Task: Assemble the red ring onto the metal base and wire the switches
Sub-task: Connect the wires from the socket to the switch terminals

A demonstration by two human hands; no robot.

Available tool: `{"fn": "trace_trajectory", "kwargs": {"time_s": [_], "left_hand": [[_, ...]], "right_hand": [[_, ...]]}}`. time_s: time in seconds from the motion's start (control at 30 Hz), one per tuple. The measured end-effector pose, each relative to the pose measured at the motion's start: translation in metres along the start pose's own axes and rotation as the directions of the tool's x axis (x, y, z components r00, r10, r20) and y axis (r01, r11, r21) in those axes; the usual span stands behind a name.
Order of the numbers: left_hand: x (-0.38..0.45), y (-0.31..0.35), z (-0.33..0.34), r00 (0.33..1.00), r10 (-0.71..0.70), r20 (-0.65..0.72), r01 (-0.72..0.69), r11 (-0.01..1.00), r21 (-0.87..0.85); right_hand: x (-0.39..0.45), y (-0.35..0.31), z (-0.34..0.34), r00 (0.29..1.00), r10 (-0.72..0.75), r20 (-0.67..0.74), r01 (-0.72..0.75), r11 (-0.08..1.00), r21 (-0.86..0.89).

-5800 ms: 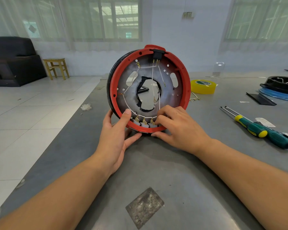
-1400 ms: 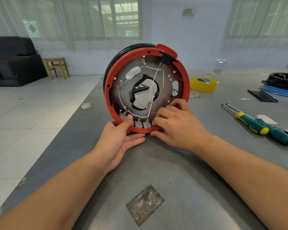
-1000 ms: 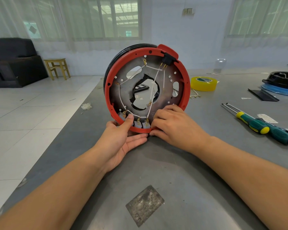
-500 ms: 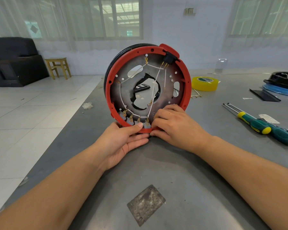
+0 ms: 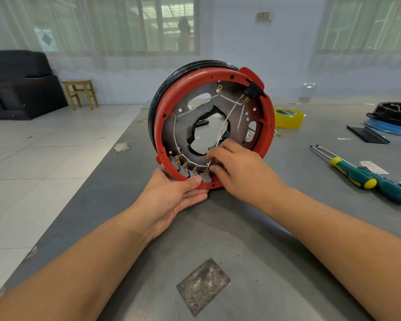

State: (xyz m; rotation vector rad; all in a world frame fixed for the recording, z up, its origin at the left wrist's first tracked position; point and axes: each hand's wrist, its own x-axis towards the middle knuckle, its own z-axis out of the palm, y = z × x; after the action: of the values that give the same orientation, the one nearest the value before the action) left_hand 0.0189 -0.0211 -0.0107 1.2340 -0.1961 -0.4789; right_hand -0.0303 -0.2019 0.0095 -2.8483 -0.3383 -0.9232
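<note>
The red ring [image 5: 269, 121] sits around the round metal base [image 5: 182, 126], and the whole assembly stands on edge on the grey table [image 5: 241, 239]. White wires [image 5: 227, 119] run across the plate from a black connector [image 5: 252, 90] at the top right to several grey switches [image 5: 185, 169] along the lower rim. My left hand [image 5: 171, 195] grips the ring's bottom edge, thumb on the rim beside the switches. My right hand [image 5: 239, 167] pinches a white wire end at the rightmost switch.
Two screwdrivers [image 5: 361, 174] with green and yellow handles lie to the right. A yellow tape roll [image 5: 288, 117] sits behind the assembly. A black and blue part [image 5: 394, 119] lies at the far right. The table's left edge drops to a tiled floor [image 5: 44, 147].
The assembly has turned clockwise and swung to face more to the right. My right hand has lifted its fingers from the lower rim to the wire at the rightmost switch; my left thumb has slid right.
</note>
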Motion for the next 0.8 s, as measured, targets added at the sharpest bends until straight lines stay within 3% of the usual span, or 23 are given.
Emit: {"fn": "trace_trajectory", "kwargs": {"time_s": [0.23, 0.8], "left_hand": [[-0.0011, -0.0005, 0.0014, 1.0, 0.0, 0.017, 0.0, 1.0, 0.006], [-0.0001, -0.0071, 0.0043, 0.995, 0.096, 0.022, -0.098, 0.987, 0.124]], "right_hand": [[0.0008, -0.0074, -0.0003, 0.991, 0.085, 0.101, -0.077, 0.994, -0.08], [0.0041, 0.0012, 0.0004, 0.986, 0.136, 0.097, -0.15, 0.977, 0.153]]}}
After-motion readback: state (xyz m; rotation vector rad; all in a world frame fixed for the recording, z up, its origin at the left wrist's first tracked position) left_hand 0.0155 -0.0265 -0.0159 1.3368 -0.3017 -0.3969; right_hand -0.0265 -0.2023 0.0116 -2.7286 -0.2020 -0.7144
